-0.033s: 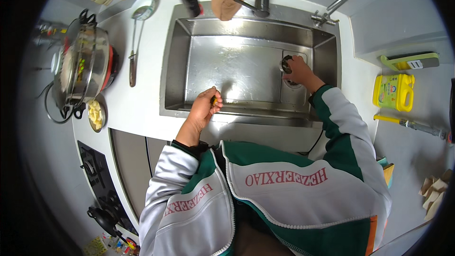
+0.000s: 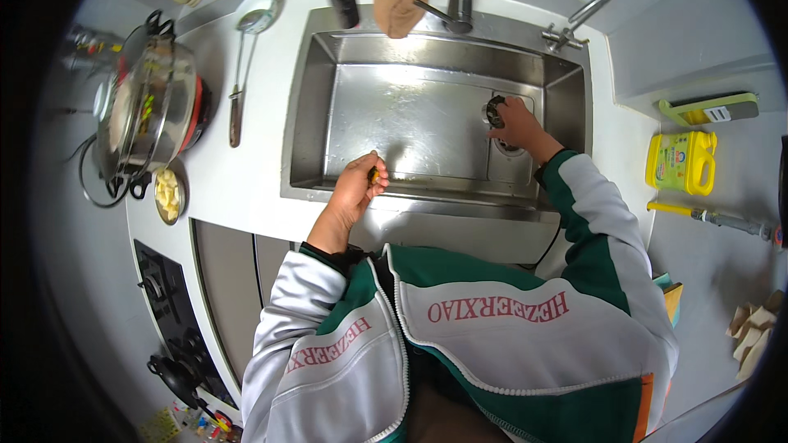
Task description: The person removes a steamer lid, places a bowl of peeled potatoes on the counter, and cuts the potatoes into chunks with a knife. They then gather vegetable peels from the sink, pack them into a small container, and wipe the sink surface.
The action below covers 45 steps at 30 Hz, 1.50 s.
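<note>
Over the steel sink (image 2: 394, 127), my right hand (image 2: 519, 125) grips the rim of what looks like a sink strainer (image 2: 494, 111), a small round metal cup with a dark inside. It is tilted just beside the drain opening (image 2: 507, 148) in the sink's right part. My left hand (image 2: 355, 184) is at the near edge of the sink, left of its middle. Its fingers are curled around a small yellow and dark thing (image 2: 374, 175), mostly hidden, so its kind cannot be told.
A faucet (image 2: 461, 0) and a brown cloth (image 2: 400, 6) are at the sink's back edge. Left on the counter are a long-handled ladle (image 2: 235, 119), a lidded pot (image 2: 148, 107) and a bowl of pale yellow pieces (image 2: 182, 202). A yellow jug (image 2: 681, 162) stands at the right.
The counter and sink have shifted slightly rightward in the picture. Both hands keep their grip and stay almost in the same place.
</note>
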Available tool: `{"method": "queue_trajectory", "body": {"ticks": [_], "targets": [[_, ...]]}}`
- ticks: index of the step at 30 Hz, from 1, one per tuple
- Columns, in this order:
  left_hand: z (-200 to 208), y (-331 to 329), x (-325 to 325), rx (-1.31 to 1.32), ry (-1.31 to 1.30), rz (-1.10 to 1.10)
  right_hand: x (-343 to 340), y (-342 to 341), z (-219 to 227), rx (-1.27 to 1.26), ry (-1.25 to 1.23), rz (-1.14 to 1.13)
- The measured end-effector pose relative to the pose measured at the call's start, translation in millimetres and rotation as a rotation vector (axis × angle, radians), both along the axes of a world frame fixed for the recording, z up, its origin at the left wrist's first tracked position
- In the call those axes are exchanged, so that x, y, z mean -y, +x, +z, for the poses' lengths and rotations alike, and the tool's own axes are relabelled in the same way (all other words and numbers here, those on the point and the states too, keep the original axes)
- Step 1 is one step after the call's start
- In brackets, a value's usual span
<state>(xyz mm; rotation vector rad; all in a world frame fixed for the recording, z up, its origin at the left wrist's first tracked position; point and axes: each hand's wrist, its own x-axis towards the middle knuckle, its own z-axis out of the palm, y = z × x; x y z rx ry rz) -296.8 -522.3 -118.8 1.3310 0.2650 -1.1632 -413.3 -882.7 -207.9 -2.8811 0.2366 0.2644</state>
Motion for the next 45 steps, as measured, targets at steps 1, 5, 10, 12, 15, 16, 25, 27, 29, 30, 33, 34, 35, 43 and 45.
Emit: {"method": "queue_trajectory", "body": {"ticks": [1, 5, 10, 12, 15, 16, 25, 27, 29, 30, 33, 34, 35, 43, 45], "targets": [[3, -3, -7, 0.008, -0.023, 0.006, -14, 3, 14, 0.105, 0.042, -0.017], [12, -15, -48, 0.045, -0.073, 0.040, -80, 28, 75, 0.229, 0.147, 0.157], [21, -34, -136, 0.080, -0.101, 0.159, -202, 52, 133, 0.361, 0.199, 0.419], [26, -42, -181, 0.083, -0.137, 0.226, -262, 60, 152, 0.397, 0.225, 0.526], [33, -60, -254, 0.153, -0.172, 0.366, -365, 62, 176, 0.442, 0.341, 0.684], [35, -66, -279, 0.181, -0.183, 0.411, -401, 62, 182, 0.448, 0.385, 0.749], [44, -180, -527, 0.322, -0.169, 1.027, -707, 24, 188, 0.348, 0.644, 1.317], [47, -221, -573, 0.303, -0.104, 1.145, -767, 5, 186, 0.288, 0.664, 1.446], [50, -262, -612, 0.305, -0.050, 1.269, -822, -18, 185, 0.225, 0.703, 1.573], [50, -281, -627, 0.311, -0.029, 1.337, -848, -28, 185, 0.211, 0.731, 1.650], [45, -346, -663, 0.366, -0.013, 1.559, -916, -70, 181, 0.141, 0.787, 1.843], [43, -368, -672, 0.393, -0.011, 1.633, -937, -84, 180, 0.117, 0.813, 1.897], [42, -388, -680, 0.383, -0.014, 1.694, -956, -98, 178, 0.105, 0.857, 1.950], [44, -495, -743, 0.382, 0.005, 2.070, -1091, -187, 153, -0.257, 1.061, 2.004], [40, -509, -768, 0.399, -0.006, 2.118, -1127, -201, 142, -0.453, 1.069, 1.990]]}}
